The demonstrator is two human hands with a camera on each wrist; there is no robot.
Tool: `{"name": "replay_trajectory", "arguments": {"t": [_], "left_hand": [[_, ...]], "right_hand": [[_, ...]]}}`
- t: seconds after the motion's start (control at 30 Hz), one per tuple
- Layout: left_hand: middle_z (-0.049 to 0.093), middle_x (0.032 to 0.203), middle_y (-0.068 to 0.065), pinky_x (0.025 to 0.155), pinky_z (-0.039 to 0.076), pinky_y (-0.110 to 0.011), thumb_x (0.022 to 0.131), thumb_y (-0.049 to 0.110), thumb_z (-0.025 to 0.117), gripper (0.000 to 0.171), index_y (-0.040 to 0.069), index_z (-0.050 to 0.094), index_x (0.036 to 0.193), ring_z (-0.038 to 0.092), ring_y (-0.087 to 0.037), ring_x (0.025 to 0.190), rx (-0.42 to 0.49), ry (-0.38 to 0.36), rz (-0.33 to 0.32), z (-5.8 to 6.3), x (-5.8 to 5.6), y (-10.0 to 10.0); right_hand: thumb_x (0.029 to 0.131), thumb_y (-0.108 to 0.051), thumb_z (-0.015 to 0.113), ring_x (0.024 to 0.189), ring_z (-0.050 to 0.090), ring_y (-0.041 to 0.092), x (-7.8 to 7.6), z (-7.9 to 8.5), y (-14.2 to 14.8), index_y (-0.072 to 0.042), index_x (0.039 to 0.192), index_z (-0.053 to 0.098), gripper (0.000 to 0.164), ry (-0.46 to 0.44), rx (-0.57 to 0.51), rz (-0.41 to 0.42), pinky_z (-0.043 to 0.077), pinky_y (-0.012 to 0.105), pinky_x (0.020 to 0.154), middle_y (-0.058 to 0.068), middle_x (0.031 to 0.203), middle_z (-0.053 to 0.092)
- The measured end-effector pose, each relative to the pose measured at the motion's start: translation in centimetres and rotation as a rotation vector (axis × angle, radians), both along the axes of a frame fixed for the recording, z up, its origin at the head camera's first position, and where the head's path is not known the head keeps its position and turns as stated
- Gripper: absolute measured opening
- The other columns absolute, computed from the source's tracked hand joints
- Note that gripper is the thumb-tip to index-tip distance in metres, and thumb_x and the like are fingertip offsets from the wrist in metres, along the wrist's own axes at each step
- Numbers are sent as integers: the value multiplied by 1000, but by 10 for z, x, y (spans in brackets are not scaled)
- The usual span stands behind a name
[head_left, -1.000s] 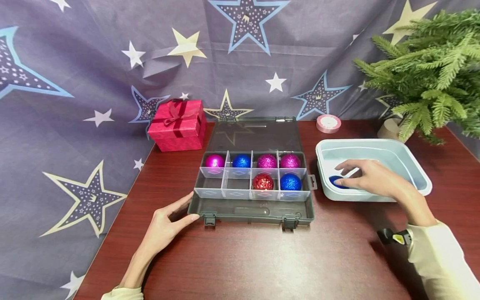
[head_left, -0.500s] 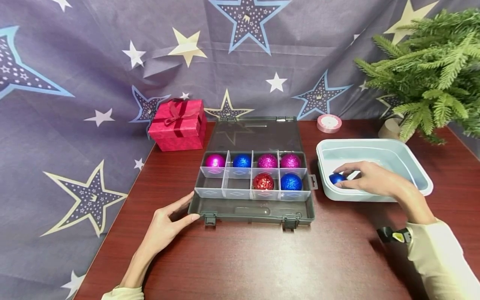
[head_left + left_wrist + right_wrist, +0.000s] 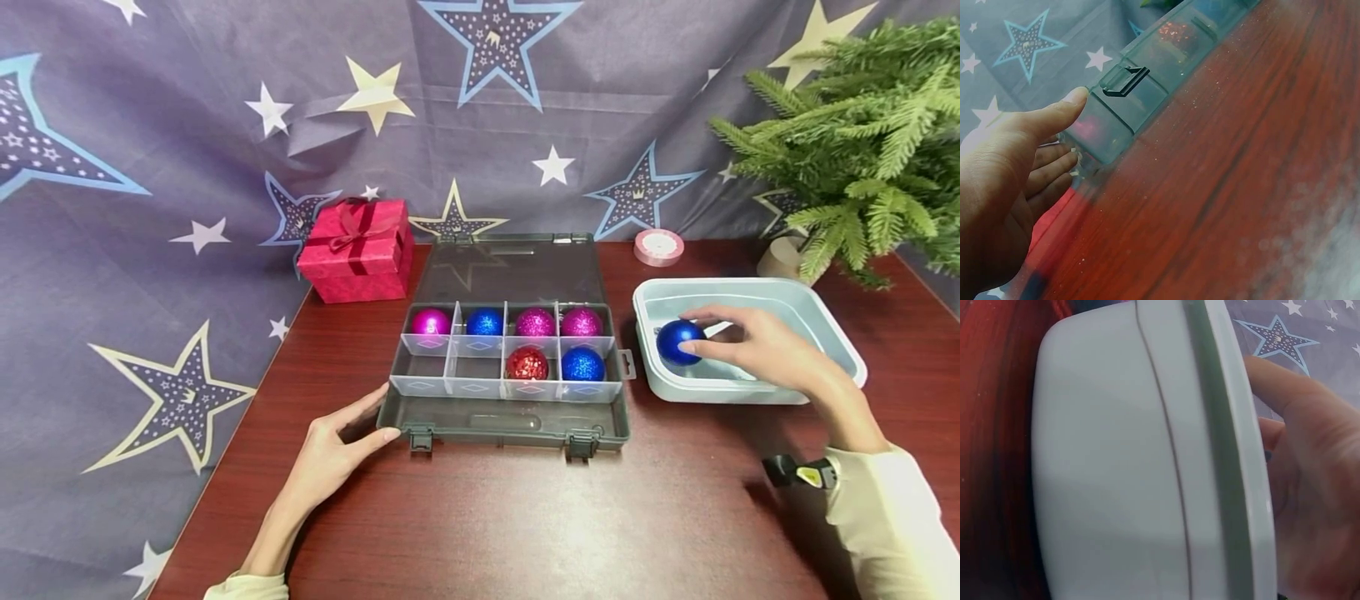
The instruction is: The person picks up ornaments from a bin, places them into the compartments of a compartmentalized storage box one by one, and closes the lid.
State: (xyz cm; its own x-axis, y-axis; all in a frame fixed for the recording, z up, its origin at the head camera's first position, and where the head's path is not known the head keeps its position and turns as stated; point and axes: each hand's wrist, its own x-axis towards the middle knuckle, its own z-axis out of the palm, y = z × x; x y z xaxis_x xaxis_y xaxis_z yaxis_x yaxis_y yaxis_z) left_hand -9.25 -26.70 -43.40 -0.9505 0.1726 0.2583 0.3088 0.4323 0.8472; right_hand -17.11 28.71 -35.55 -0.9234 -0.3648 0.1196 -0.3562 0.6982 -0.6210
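In the head view my right hand (image 3: 780,346) pinches a shiny blue ball (image 3: 675,342) between thumb and fingers, over the left part of a pale blue basin (image 3: 832,333). The basin's wall (image 3: 1116,456) hides the ball and most of the fingers in the right wrist view. My left hand (image 3: 318,458) touches the front left corner of a dark see-through divided case (image 3: 465,414), thumb at the front and straight fingers along the side. Inside the case, pink, blue and red balls sit in separate compartments; the two front left ones hold none. The case's lid (image 3: 510,271) lies back.
Behind the case on the left stands a red gift box (image 3: 356,254) with a bow. A ribbon roll (image 3: 658,247) lies at the back, and an artificial fir tree (image 3: 870,150) stands at the back right. A starred cloth (image 3: 225,108) hangs behind the table.
My right hand has raised the blue ball from the basin's floor and shifted slightly right, so more of the ball shows. The left hand and the case have stayed put.
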Motion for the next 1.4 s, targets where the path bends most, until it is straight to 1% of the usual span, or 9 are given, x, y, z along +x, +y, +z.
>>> {"name": "replay_trajectory", "arguments": {"t": [0.1,0.2,0.37,0.53,0.63,0.77,0.97,1.17,1.4], "left_hand": [[70,129,-11,97,48,-15,87,10,86,62,12,63,144,66,-24,120,-1,2,1,0,0,0],[70,128,-9,97,48,-15,86,11,86,62,14,64,144,67,-24,119,-1,-2,6,0,0,0],[71,127,-9,96,48,-16,86,11,86,61,16,64,143,67,-25,119,4,-3,9,0,0,0],[71,128,-9,97,48,-16,87,10,86,61,16,64,143,67,-26,119,6,3,4,0,0,0],[70,128,-9,97,48,-16,86,11,86,61,17,64,143,66,-26,120,6,0,4,0,0,0],[70,128,-8,97,48,-16,87,12,86,61,17,64,143,66,-26,120,4,-6,7,0,0,-1],[70,129,-8,98,48,-16,87,12,86,61,17,64,144,65,-25,121,4,-3,3,-2,0,-1],[70,129,-7,98,48,-17,87,13,86,61,18,64,144,65,-25,121,2,-10,8,-1,0,-1],[70,130,-6,98,48,-17,87,14,86,61,19,64,144,65,-25,121,-1,-11,6,-1,0,-2]], "right_hand": [[93,-13,79,91,66,-2,0,0,1,-4,130,70,39,58,-47,5,49,12,72,20,118,72],[93,-11,79,91,65,-7,1,2,0,-6,130,71,38,99,-68,4,49,11,71,17,118,72],[94,-12,78,94,65,-8,2,7,-3,-8,134,68,41,101,-107,-8,50,11,72,14,124,70],[93,-11,79,93,65,-8,2,12,-9,-8,135,68,43,121,-124,-17,51,12,71,12,123,70],[92,-13,80,92,65,-8,2,15,-16,-10,134,69,44,130,-127,-43,49,12,71,10,122,71],[92,-13,80,92,65,-6,1,18,-29,-13,135,69,45,142,-134,-38,48,13,74,10,123,71],[92,-13,80,95,67,-1,-2,18,-47,-15,135,69,45,136,-165,4,49,15,75,5,126,71],[92,-13,81,97,69,4,-8,15,-61,-13,134,70,44,150,-184,68,52,17,79,5,126,71],[93,-14,80,100,71,18,-14,14,-77,-15,133,70,41,119,-190,113,52,18,86,1,121,72]]}}
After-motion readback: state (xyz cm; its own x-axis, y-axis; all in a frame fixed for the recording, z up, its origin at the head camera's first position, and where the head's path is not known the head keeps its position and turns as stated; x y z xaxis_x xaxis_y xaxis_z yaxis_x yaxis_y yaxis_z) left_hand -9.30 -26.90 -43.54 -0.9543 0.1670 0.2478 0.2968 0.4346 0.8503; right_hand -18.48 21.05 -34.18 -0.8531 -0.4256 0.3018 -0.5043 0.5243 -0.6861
